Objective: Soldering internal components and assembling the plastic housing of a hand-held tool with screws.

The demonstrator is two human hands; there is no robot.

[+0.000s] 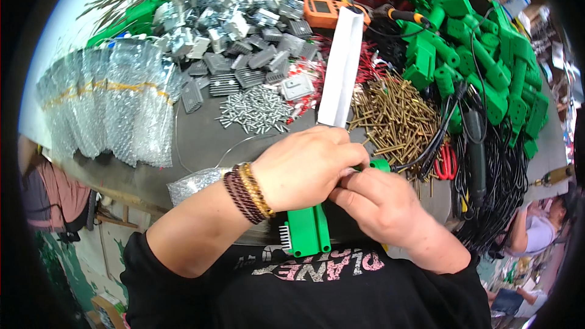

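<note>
A green plastic housing [309,231] with grey metal fins along its left side lies against my front, under my hands. Over its upper part, my left hand [308,161] is closed with its fingertips pinched together. My right hand [384,210] is closed too, its thumb and forefinger meeting the left fingertips. What sits between the fingers is small and mostly hidden. Another bit of green plastic [381,164] shows just beyond the right hand's knuckles. A clear bubble-wrap piece [198,184] lies beside my left forearm.
Beyond my hands are piles of silver screws [255,109], long brass screws [399,119] and grey heat sinks [244,70]. A white strip [341,70] stands between them. Bubble bags [113,103] lie left; green housings [487,55], black cables [499,176] and red-handled cutters [446,161] lie right.
</note>
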